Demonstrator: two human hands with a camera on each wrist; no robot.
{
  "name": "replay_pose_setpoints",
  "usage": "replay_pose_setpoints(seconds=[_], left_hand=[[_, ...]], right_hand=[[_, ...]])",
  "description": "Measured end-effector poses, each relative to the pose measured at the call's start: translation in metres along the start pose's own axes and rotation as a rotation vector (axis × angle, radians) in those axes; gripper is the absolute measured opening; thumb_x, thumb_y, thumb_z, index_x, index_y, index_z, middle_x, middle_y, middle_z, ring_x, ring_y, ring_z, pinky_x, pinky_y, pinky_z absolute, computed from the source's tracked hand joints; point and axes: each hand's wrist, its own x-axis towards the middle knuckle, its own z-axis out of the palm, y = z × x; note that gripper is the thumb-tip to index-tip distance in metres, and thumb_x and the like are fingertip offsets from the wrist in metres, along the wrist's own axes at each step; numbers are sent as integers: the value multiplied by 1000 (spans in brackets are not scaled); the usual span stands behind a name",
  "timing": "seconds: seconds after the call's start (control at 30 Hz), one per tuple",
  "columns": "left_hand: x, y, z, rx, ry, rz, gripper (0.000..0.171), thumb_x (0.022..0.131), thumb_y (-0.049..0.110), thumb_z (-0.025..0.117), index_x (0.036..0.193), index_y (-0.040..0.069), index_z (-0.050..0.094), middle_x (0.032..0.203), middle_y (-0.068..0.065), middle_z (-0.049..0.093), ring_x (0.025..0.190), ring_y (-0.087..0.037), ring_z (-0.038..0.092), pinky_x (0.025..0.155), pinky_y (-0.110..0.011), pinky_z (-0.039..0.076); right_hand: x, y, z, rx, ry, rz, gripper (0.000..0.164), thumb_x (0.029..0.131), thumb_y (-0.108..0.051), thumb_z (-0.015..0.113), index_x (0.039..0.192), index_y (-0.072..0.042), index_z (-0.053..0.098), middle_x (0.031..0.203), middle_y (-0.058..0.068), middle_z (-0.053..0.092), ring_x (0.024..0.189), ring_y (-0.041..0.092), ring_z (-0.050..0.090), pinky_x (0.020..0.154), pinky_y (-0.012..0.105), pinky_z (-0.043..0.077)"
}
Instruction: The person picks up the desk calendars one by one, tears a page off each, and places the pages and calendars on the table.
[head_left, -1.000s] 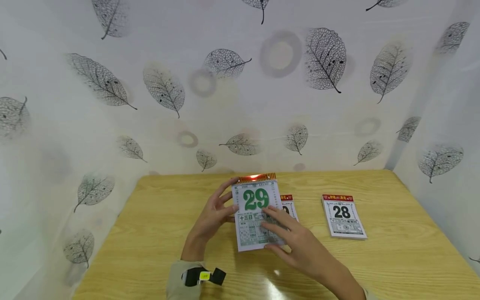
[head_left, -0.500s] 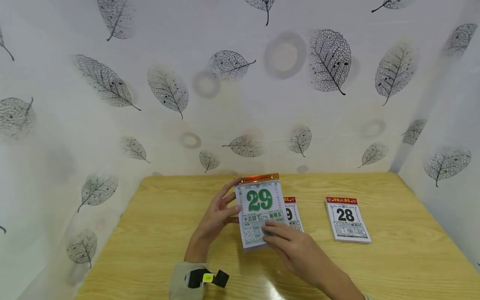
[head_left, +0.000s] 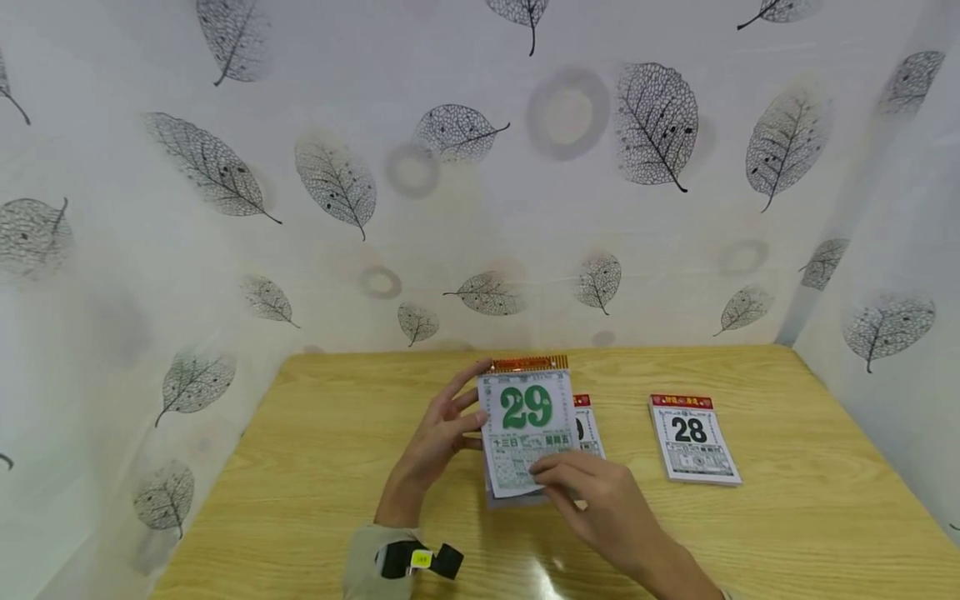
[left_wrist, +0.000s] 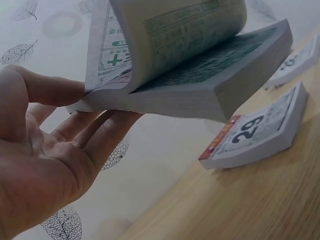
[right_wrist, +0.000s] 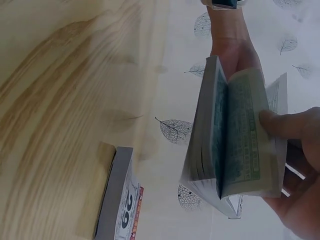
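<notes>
Sleeve (head_left: pixel 363 573) of beige cloth lies nearest to us in the head view, on the person's left forearm; on it we note a black wrist strap (head_left: pixel 393 559) with a small yellow label (head_left: pixel 422 559) and a black square block (head_left: pixel 448 562) alongside.

Just beyond, we find the right hand (head_left: pixel 611 504) pinching the lower right part of lifted, bowed front paper (head_left: pixel 510 468) between thumb and fingers; whether one leaf or several, we cannot tell. The right wrist view puts its thumb on the printed reverse. We record the left hand (head_left: pixel 431 437) gripping the left edge of a thick, rectangular tear-off calendar (head_left: pixel 525 408) of white paper, thumb on the front face, fingers behind. This calendar is held tilted above a yellow wood-grain table (head_left: pixel 300 450); it carries a glossy orange-and-gold header strip (head_left: pixel 528 364) and a large green 29 over green Chinese characters.

Behind it, and partly covered by it in the head view, we observe a second block calendar (head_left: pixel 590 443) of white paper with a red header; the left wrist view lets us read its black 29. A third block calendar (head_left: pixel 692 446), likewise white and red-headed and bearing a black 28, lies apart from it to the right. Both rest on the table. Farthest off, we log a whitish backdrop (head_left: pixel 480 225) printed with dark skeleton leaves and pale grey rings.
</notes>
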Motion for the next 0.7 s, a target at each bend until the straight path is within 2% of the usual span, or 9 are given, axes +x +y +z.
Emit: replay_pose_setpoints(seconds=[0.2, 0.33, 0.5, 0.57, 0.7], left_hand=[[-1, 0, 1, 13, 7, 4, 63, 104, 3, 52, 162, 20, 32, 141, -21, 57, 102, -27, 70, 73, -37, 63], [-1, 1, 1, 25, 17, 0, 61, 105, 6, 51, 162, 20, 32, 139, -18, 59, 98, -25, 70, 72, -36, 63], [-2, 3, 2, 32, 35, -6, 60, 105, 6, 51, 161, 22, 34, 137, -18, 60, 98, -24, 70, 72, -37, 62], [-1, 3, 3, 38, 36, -7, 60, 105, 6, 51, 161, 22, 35, 137, -18, 60, 100, -24, 69, 72, -37, 62], [-1, 3, 4, 36, 27, -8, 60, 105, 5, 51, 160, 22, 37, 139, -20, 58, 101, -25, 68, 70, -36, 62]], right_hand=[[2, -3, -6, 111, -20, 111, 20, 81, 0, 83, 94, -14, 77, 106, -1, 75, 91, 15, 73, 82, 14, 55], [5, -4, -8, 161, -11, 168, 24, 82, 6, 80, 97, -12, 76, 104, -2, 76, 89, 13, 73, 79, 17, 57], [10, -2, -10, 130, 51, 190, 33, 79, 17, 76, 101, -8, 71, 97, 2, 76, 81, 14, 73, 71, 18, 59], [13, 1, -12, 110, 79, 195, 35, 79, 18, 75, 103, -6, 68, 96, 4, 76, 82, 18, 75, 71, 18, 59], [21, 10, -15, 85, 100, 204, 43, 81, 16, 75, 117, -5, 63, 95, 9, 76, 83, 23, 76, 71, 21, 60]])
